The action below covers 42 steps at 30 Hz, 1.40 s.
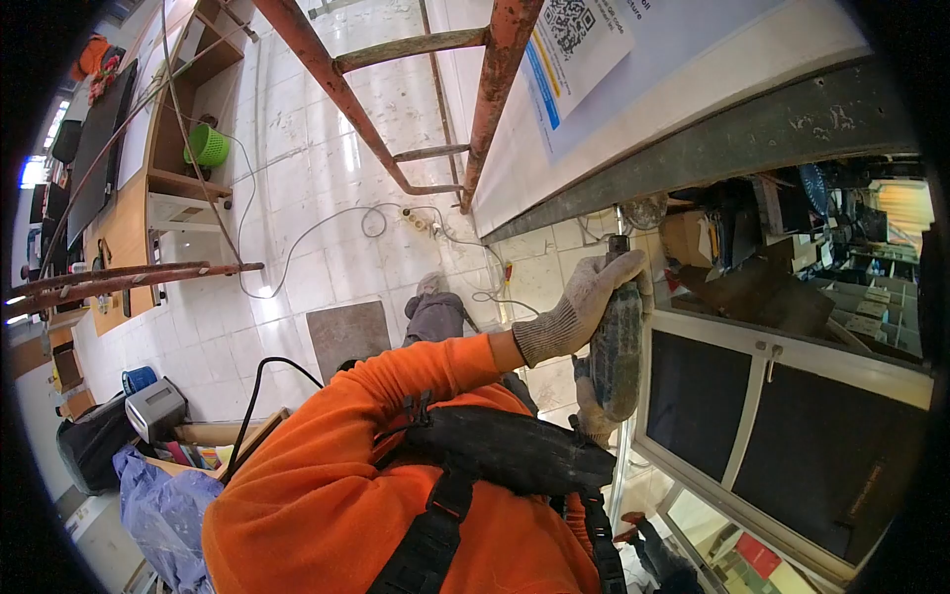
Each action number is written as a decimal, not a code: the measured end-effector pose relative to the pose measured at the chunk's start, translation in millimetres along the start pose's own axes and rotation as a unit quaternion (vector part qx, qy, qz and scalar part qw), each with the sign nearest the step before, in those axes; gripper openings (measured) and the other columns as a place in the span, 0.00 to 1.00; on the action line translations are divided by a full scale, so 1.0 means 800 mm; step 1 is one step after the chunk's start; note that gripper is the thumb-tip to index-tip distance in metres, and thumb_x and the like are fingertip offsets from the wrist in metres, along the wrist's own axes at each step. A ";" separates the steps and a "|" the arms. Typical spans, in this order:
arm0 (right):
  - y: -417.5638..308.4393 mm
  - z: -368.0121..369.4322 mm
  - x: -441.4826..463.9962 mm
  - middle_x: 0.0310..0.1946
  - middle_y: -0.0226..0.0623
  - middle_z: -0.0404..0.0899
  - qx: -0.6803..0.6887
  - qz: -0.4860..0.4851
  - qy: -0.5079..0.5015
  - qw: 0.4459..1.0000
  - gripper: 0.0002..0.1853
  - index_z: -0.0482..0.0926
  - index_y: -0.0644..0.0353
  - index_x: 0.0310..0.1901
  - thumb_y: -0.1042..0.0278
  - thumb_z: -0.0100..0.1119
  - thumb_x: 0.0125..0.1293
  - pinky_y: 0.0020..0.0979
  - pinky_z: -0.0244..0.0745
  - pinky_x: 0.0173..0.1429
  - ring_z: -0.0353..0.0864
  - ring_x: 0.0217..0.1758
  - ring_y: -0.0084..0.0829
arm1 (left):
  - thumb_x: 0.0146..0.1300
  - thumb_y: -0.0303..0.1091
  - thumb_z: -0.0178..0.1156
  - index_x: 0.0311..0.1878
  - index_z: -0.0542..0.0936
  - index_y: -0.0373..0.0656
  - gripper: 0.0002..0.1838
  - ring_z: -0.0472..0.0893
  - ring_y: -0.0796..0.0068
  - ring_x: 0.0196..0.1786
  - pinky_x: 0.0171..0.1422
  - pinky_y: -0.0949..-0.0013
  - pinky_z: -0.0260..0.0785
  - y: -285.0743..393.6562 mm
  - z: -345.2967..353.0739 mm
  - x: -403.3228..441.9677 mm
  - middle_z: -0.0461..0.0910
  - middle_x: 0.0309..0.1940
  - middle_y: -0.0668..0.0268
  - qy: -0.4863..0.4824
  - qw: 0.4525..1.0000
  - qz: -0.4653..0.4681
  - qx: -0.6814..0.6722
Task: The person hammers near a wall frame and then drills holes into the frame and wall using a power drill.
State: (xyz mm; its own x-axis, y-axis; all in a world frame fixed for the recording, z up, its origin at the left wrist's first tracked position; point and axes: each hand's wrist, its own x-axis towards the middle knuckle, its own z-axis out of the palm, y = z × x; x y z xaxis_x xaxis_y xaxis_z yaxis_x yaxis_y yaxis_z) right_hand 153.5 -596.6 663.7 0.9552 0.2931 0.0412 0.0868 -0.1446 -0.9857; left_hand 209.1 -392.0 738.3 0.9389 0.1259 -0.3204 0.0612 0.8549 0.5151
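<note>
A dusty power drill (617, 351) is held upright in the image, with its dark chuck (617, 245) and bit toward the underside of a dark grey beam (732, 134). My left hand (591, 297), in a pale knitted glove, is wrapped round the drill's front end just below the chuck. Lower down, my right hand (592, 411), also gloved, is closed at the rear of the drill, partly hidden behind it and a black strap pack (510, 450) on my chest. Whether the bit touches the beam, I cannot tell.
A rusty orange scaffold frame (490, 89) stands ahead, near a wall with a posted QR sheet (574, 45). Cables (297, 243) cross the tiled floor. At right is a white-framed window (747, 396); at left, a desk (134, 218) and a green basket (206, 146).
</note>
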 end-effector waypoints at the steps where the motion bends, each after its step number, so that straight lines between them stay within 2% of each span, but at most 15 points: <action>1: -0.001 0.000 -0.001 0.66 0.47 0.78 0.003 0.019 -0.001 1.000 0.56 0.66 0.64 0.76 0.49 0.87 0.49 0.40 0.81 0.70 0.83 0.66 0.38 | 0.78 0.57 0.55 0.35 0.82 0.38 0.28 0.84 0.69 0.26 0.35 0.65 0.80 0.001 0.001 -0.001 0.83 0.26 0.58 0.000 1.000 0.000 -0.006; 3: -0.006 -0.001 -0.004 0.65 0.47 0.79 0.008 0.057 -0.003 0.998 0.56 0.67 0.65 0.76 0.47 0.87 0.49 0.40 0.81 0.70 0.83 0.67 0.38 | 0.78 0.57 0.56 0.36 0.82 0.38 0.28 0.83 0.68 0.26 0.35 0.65 0.80 0.001 0.002 -0.002 0.83 0.26 0.58 0.001 1.000 0.008 -0.007; 6: -0.002 -0.001 -0.001 0.66 0.47 0.79 -0.063 0.004 0.001 0.998 0.57 0.67 0.66 0.75 0.45 0.86 0.49 0.40 0.81 0.70 0.82 0.67 0.39 | 0.78 0.57 0.56 0.37 0.81 0.38 0.28 0.83 0.68 0.26 0.35 0.65 0.79 0.003 0.003 -0.003 0.83 0.26 0.59 -0.001 1.000 0.011 -0.011; 8: -0.005 -0.008 -0.003 0.66 0.48 0.79 -0.092 0.038 0.010 0.995 0.57 0.68 0.67 0.75 0.43 0.86 0.49 0.39 0.80 0.69 0.83 0.66 0.39 | 0.78 0.57 0.56 0.38 0.81 0.38 0.27 0.83 0.68 0.26 0.35 0.65 0.79 0.004 0.001 -0.001 0.83 0.26 0.59 0.000 1.000 0.008 -0.013; 12: -0.028 0.009 0.006 0.66 0.48 0.79 -0.065 -0.011 0.007 0.998 0.58 0.67 0.67 0.75 0.43 0.85 0.48 0.40 0.80 0.69 0.83 0.65 0.40 | 0.78 0.56 0.56 0.38 0.81 0.38 0.26 0.83 0.67 0.27 0.35 0.65 0.79 -0.001 -0.001 0.001 0.83 0.27 0.58 -0.006 1.000 0.003 -0.018; 15: -0.022 0.010 0.001 0.66 0.47 0.79 -0.038 -0.003 0.018 0.999 0.57 0.67 0.66 0.76 0.45 0.85 0.48 0.40 0.80 0.69 0.83 0.65 0.39 | 0.78 0.56 0.56 0.38 0.81 0.38 0.26 0.84 0.67 0.28 0.37 0.64 0.79 -0.002 -0.003 0.002 0.84 0.29 0.58 -0.006 1.000 -0.004 -0.022; 19: 0.008 -0.007 -0.004 0.67 0.47 0.78 -0.140 0.001 0.019 0.990 0.55 0.68 0.66 0.76 0.50 0.85 0.49 0.40 0.79 0.68 0.82 0.65 0.39 | 0.78 0.56 0.56 0.38 0.81 0.38 0.26 0.84 0.67 0.30 0.38 0.64 0.80 -0.001 -0.002 -0.003 0.83 0.28 0.58 -0.008 1.000 0.007 -0.013; 21: 0.005 0.005 -0.006 0.67 0.47 0.79 -0.059 0.012 0.040 0.997 0.55 0.68 0.66 0.76 0.52 0.84 0.48 0.39 0.79 0.68 0.83 0.65 0.38 | 0.78 0.56 0.57 0.38 0.81 0.38 0.26 0.84 0.67 0.30 0.39 0.64 0.80 0.003 -0.002 -0.005 0.83 0.28 0.59 -0.015 1.000 0.011 -0.010; 28: 0.009 -0.007 -0.009 0.62 0.45 0.82 -0.159 0.038 0.030 0.986 0.50 0.71 0.65 0.74 0.59 0.83 0.48 0.36 0.80 0.66 0.85 0.61 0.35 | 0.77 0.56 0.60 0.40 0.81 0.39 0.25 0.84 0.68 0.32 0.40 0.65 0.80 0.007 -0.005 -0.004 0.83 0.32 0.60 -0.024 0.999 0.015 -0.023; 32: -0.018 0.009 -0.006 0.56 0.43 0.86 -0.144 0.026 0.038 0.988 0.47 0.72 0.65 0.72 0.63 0.81 0.48 0.37 0.82 0.64 0.86 0.58 0.34 | 0.78 0.58 0.58 0.42 0.80 0.41 0.25 0.85 0.68 0.35 0.42 0.65 0.80 0.008 -0.012 -0.002 0.83 0.34 0.62 -0.022 1.000 0.002 -0.010; 36: -0.022 0.023 -0.011 0.51 0.42 0.87 0.032 0.075 0.064 0.995 0.42 0.76 0.66 0.68 0.67 0.80 0.48 0.39 0.85 0.59 0.88 0.52 0.35 | 0.79 0.61 0.56 0.49 0.81 0.41 0.28 0.84 0.73 0.42 0.51 0.66 0.78 0.007 -0.048 0.008 0.83 0.38 0.66 0.000 0.999 -0.017 -0.039; 37: -0.027 0.028 -0.012 0.52 0.43 0.86 0.068 0.064 0.069 0.993 0.41 0.77 0.65 0.67 0.65 0.81 0.50 0.40 0.85 0.58 0.88 0.52 0.37 | 0.79 0.63 0.55 0.52 0.81 0.41 0.29 0.84 0.75 0.43 0.53 0.67 0.78 0.010 -0.064 0.015 0.82 0.39 0.67 0.004 0.998 -0.024 -0.052; 38: -0.037 0.035 -0.015 0.53 0.43 0.86 0.105 0.053 0.076 0.990 0.39 0.77 0.63 0.66 0.62 0.82 0.52 0.41 0.85 0.58 0.88 0.52 0.39 | 0.77 0.68 0.54 0.58 0.79 0.39 0.35 0.82 0.73 0.50 0.59 0.65 0.75 0.015 -0.083 0.020 0.81 0.45 0.66 -0.069 0.993 -0.025 -0.095; 39: -0.047 0.043 -0.019 0.54 0.44 0.85 0.141 0.042 0.085 0.985 0.37 0.78 0.62 0.65 0.60 0.84 0.55 0.43 0.85 0.58 0.88 0.52 0.41 | 0.77 0.67 0.55 0.58 0.79 0.42 0.33 0.82 0.71 0.51 0.60 0.63 0.75 0.020 -0.096 0.025 0.82 0.46 0.66 -0.048 0.994 -0.038 -0.094; 42: -0.065 0.071 -0.032 0.47 0.40 0.86 0.143 0.051 0.129 0.980 0.39 0.79 0.64 0.63 0.52 0.83 0.54 0.37 0.85 0.51 0.88 0.46 0.36 | 0.75 0.68 0.56 0.58 0.80 0.45 0.32 0.83 0.67 0.54 0.62 0.59 0.75 0.029 -0.140 0.034 0.83 0.51 0.65 -0.037 0.997 -0.059 -0.033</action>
State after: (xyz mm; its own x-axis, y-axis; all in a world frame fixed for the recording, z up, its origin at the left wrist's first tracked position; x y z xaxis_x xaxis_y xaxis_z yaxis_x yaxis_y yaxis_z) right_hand 108.5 -543.2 704.8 0.9978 0.0363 -0.0561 -0.0601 0.1206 -0.9909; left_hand 198.2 -312.4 652.9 0.9490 -0.0127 -0.3149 0.1522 0.8934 0.4226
